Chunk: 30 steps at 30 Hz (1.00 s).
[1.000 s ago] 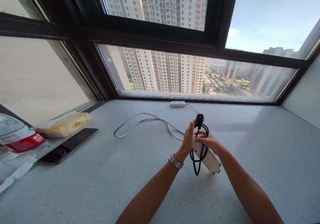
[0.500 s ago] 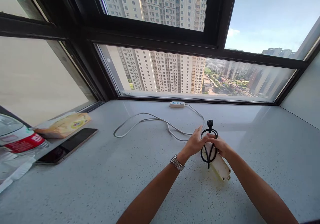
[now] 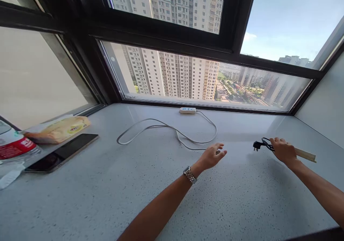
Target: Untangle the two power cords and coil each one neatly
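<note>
My right hand (image 3: pixel 285 150) is closed around a pale power strip (image 3: pixel 305 155), held over the right side of the counter. A black cord (image 3: pixel 266 143) is bundled at the strip's left end, and its black plug (image 3: pixel 257 145) sticks out to the left. My left hand (image 3: pixel 211 157), a metal watch on its wrist, is near the middle of the counter with thumb and fingers apart. Behind its fingers runs the end of a white cord (image 3: pixel 190 146). A small dark piece shows between thumb and fingers; I cannot make out what it is.
A small white power strip (image 3: pixel 187 110) lies by the window frame, joined to the looped white cord. On the left are a phone (image 3: pixel 63 153), a tissue pack (image 3: pixel 60 130) and a bottle with a red label (image 3: pixel 17 146). A wall (image 3: pixel 322 101) bounds the right side.
My right hand has carried the pale power strip with its bundled black cord to the right, away from my left hand. The left hand has come off the black cord and its fingers have spread.
</note>
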Each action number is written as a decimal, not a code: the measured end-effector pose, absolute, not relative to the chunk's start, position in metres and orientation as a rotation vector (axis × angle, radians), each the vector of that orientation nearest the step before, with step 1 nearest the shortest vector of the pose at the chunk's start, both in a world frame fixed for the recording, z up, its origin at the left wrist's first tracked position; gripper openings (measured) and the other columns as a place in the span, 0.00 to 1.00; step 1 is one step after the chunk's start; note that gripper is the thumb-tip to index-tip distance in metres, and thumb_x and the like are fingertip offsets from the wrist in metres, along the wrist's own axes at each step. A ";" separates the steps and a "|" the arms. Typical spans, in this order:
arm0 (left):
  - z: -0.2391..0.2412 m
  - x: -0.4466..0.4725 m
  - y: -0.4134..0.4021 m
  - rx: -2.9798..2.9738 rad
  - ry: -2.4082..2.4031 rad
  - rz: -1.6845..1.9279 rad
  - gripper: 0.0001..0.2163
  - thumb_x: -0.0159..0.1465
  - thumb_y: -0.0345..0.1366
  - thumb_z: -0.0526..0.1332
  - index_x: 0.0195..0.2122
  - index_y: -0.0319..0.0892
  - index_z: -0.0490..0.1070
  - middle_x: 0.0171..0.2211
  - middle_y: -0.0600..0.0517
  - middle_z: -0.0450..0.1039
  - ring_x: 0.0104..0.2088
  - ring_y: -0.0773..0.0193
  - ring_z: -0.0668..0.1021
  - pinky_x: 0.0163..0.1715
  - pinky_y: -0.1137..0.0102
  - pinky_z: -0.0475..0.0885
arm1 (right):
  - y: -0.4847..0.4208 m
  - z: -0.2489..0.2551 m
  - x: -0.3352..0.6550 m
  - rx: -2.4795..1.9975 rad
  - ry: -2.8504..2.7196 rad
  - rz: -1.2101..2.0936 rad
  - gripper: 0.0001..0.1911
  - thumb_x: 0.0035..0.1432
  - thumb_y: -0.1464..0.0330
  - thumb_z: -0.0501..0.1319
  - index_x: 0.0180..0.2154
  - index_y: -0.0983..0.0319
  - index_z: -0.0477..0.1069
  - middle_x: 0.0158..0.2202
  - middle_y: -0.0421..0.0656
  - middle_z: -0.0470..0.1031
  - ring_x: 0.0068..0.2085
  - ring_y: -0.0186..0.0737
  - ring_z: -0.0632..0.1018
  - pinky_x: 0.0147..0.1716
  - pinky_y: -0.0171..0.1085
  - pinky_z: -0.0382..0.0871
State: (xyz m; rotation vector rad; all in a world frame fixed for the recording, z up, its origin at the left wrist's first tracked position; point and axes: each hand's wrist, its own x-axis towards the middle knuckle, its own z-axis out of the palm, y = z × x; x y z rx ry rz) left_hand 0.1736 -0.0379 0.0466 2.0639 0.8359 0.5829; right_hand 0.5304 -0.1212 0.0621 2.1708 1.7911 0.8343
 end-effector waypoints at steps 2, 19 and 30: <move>0.048 0.174 -0.038 2.068 0.842 0.591 0.26 0.63 0.51 0.52 0.56 0.38 0.64 0.51 0.40 0.70 0.52 0.51 0.72 0.47 0.62 0.68 | -0.129 0.040 0.523 2.127 1.764 0.858 0.15 0.56 0.76 0.54 0.45 0.64 0.70 0.39 0.53 0.74 0.37 0.50 0.75 0.26 0.37 0.65; 0.026 0.126 -0.058 2.251 0.911 1.007 0.12 0.63 0.39 0.55 0.45 0.42 0.69 0.40 0.48 0.76 0.44 0.57 0.75 0.45 0.62 0.68 | -0.158 -0.021 0.484 2.112 2.394 0.773 0.33 0.63 0.50 0.47 0.62 0.62 0.58 0.62 0.51 0.60 0.62 0.55 0.62 0.56 0.52 0.63; 0.006 0.082 -0.057 2.364 1.020 1.153 0.10 0.65 0.38 0.52 0.42 0.43 0.70 0.34 0.50 0.75 0.39 0.59 0.75 0.41 0.62 0.68 | -0.158 -0.027 0.511 2.428 2.687 0.652 0.22 0.62 0.53 0.52 0.48 0.57 0.75 0.41 0.48 0.77 0.41 0.46 0.78 0.31 0.37 0.75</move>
